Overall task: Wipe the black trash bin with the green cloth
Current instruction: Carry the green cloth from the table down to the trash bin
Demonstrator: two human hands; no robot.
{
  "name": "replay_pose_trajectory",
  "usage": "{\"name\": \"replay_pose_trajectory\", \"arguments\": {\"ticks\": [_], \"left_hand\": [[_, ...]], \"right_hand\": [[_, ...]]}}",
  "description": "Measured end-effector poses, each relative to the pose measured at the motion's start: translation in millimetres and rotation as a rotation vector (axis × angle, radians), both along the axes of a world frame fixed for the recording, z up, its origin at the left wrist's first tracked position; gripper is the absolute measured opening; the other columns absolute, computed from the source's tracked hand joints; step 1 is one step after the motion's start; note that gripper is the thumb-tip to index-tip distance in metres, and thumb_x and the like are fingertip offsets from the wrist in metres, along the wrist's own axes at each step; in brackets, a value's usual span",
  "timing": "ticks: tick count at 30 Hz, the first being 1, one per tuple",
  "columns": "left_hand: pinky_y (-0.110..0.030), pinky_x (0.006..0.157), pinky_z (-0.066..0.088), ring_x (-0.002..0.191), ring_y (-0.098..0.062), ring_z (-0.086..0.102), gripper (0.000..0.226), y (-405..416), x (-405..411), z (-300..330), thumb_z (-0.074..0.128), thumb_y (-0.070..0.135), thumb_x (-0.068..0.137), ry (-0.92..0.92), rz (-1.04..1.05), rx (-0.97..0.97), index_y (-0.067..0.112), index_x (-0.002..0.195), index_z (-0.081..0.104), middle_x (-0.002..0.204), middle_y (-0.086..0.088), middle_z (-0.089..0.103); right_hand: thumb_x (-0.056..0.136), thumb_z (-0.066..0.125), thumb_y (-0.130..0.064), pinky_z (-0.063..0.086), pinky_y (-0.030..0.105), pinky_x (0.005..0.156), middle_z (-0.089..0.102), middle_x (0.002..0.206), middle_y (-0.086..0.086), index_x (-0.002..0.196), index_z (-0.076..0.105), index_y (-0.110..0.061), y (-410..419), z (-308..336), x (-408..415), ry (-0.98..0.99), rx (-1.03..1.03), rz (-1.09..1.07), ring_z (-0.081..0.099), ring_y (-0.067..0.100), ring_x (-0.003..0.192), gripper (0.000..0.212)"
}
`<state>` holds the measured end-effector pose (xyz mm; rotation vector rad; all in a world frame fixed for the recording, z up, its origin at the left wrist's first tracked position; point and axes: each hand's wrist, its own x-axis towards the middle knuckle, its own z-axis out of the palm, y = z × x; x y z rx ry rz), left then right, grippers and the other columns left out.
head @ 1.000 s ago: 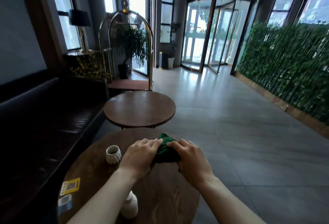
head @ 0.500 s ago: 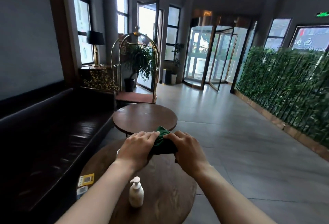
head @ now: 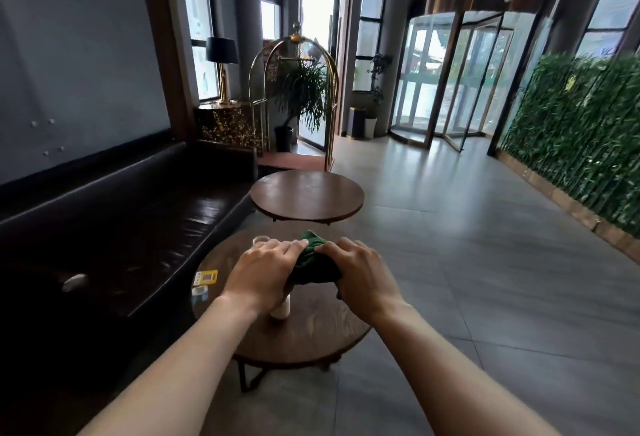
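A bunched dark green cloth point(head: 311, 264) is held between both my hands, in the air over a round wooden table point(head: 311, 331). My left hand point(head: 263, 271) grips its left side, fingers curled over the top. My right hand point(head: 363, 276) grips its right side the same way. Far off beside the revolving door stands a small dark bin point(head: 356, 122); it is too small to make out in detail.
A white bottle point(head: 280, 311), a cup point(head: 260, 241) and small cards point(head: 205, 278) sit on the near table. Beyond it are a second round table point(head: 306, 196) and a brass luggage cart point(head: 294, 89). A black sofa point(head: 121, 214) runs along the left; a plant wall point(head: 581, 130) lines the right.
The view has risen and drawn back, so the near table now lies lower and farther off. Both hands keep hold of the cloth, now raised above the table.
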<state>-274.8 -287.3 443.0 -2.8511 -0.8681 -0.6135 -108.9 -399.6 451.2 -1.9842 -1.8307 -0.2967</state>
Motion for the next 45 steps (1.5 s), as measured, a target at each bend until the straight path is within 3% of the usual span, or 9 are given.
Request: {"name": "replay_pose_trajectory", "arguments": {"ticks": [9, 19, 26, 33, 45], "left_hand": [[-0.037, 0.11, 0.042, 0.129, -0.024, 0.056, 0.066, -81.9, -32.8, -42.4, 0.063, 0.011, 0.086, 0.081, 0.035, -0.08, 0.019, 0.149, 0.044, 0.141, -0.001, 0.061], [-0.038, 0.107, 0.045, 0.124, -0.023, 0.06, 0.067, -96.4, -69.7, -103.7, 0.069, 0.012, 0.086, 0.147, 0.014, -0.177, 0.018, 0.148, 0.046, 0.14, 0.0, 0.063], [-0.033, 0.109, 0.039, 0.13, -0.019, 0.054, 0.071, -84.5, -105.0, -175.6, 0.068, 0.021, 0.087, 0.237, 0.005, -0.274, 0.022, 0.152, 0.04, 0.146, 0.005, 0.057], [-0.031, 0.11, 0.036, 0.132, -0.019, 0.052, 0.071, -78.6, -131.9, -253.1, 0.063, 0.021, 0.087, 0.289, -0.026, -0.387, 0.025, 0.153, 0.038, 0.149, 0.006, 0.054], [-0.034, 0.109, 0.041, 0.13, -0.021, 0.054, 0.076, -84.8, -164.9, -378.0, 0.068, 0.022, 0.082, 0.407, -0.106, -0.51, 0.024, 0.152, 0.038, 0.145, 0.004, 0.056]], "right_hand": [[0.088, 0.066, -0.005, 0.057, 0.045, 0.085, 0.064, 0.115, 0.002, 0.135, 0.057, -0.028, -71.0, -48.3, -28.6, 0.052, -0.093, 0.037, 0.061, 0.027, 0.104, 0.052], [0.085, 0.071, -0.008, 0.055, 0.046, 0.083, 0.063, 0.115, 0.002, 0.136, 0.057, -0.026, -86.5, -110.4, -65.4, 0.122, -0.207, 0.008, 0.06, 0.028, 0.104, 0.056], [0.083, 0.073, -0.008, 0.055, 0.044, 0.083, 0.063, 0.118, 0.001, 0.14, 0.054, -0.027, -78.2, -179.6, -102.9, 0.147, -0.335, -0.004, 0.059, 0.027, 0.107, 0.062], [0.086, 0.059, -0.005, 0.056, 0.046, 0.085, 0.061, 0.119, 0.001, 0.139, 0.055, -0.027, -79.1, -250.3, -134.0, 0.21, -0.433, -0.046, 0.057, 0.028, 0.111, 0.057], [0.081, 0.066, -0.005, 0.056, 0.046, 0.083, 0.06, 0.122, -0.001, 0.138, 0.054, -0.028, -94.5, -368.9, -172.5, 0.271, -0.599, -0.107, 0.055, 0.027, 0.112, 0.062]]}}
